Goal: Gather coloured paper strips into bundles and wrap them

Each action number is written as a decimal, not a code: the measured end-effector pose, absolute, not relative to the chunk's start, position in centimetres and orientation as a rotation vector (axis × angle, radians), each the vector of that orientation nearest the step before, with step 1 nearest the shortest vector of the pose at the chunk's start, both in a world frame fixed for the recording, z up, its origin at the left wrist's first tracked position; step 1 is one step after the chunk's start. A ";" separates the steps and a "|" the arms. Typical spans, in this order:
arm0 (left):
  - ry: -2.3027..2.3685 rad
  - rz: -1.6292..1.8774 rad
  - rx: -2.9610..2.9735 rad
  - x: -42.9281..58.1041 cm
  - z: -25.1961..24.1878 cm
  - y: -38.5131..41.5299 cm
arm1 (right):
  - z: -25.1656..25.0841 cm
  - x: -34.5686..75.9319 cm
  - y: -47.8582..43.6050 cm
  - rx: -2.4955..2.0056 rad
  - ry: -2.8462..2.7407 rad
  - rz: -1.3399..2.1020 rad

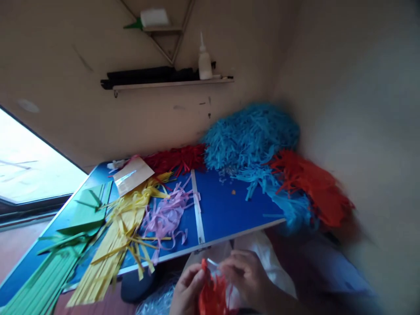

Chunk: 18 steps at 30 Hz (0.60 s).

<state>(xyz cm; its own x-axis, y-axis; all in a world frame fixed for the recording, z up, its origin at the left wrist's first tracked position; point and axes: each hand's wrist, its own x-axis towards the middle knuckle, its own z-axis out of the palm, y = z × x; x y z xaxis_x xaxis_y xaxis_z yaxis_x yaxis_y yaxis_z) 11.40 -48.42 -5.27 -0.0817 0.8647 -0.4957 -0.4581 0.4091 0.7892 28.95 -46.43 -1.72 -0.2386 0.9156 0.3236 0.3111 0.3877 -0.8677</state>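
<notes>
Both my hands are low at the bottom edge of the view, below the near edge of a blue table point(226, 210). My left hand point(186, 288) and my right hand point(246, 274) are closed around a bunch of red-orange paper strips point(212, 295) held between them. A small white bit shows at the top of the bunch, between my fingertips. The picture is blurred by motion.
On the table lie green strips point(62, 253), yellow strips point(121, 232), pink strips point(166, 214), red strips point(175, 158), a big blue heap point(252, 135) and an orange heap point(311, 186). A brown envelope point(133, 175) rests at the back left. A glue bottle point(204, 59) stands on a wall shelf.
</notes>
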 end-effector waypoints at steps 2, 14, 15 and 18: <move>1.146 1.151 0.447 11.9 -5.0 -48.4 | -2.0 28.7 -46.3 -1.064 -1.787 0.869; 1.285 1.212 0.892 13.3 -4.8 -49.2 | -1.2 29.2 -46.5 -1.200 -1.872 1.142; 1.346 1.227 1.053 13.5 -4.9 -49.2 | -1.3 29.0 -46.5 -1.204 -1.852 1.204; 1.541 1.214 1.359 13.6 -5.4 -48.7 | -2.6 28.0 -46.5 -1.214 -1.768 1.134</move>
<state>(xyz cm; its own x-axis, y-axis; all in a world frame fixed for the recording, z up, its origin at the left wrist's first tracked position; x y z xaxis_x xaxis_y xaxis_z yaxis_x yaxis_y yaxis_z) 13.60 -48.74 -5.36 -0.1674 0.9842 0.0579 0.2870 -0.0076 0.9579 27.99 -46.48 -2.63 -0.3155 0.9465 0.0680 0.3334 0.1776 -0.9259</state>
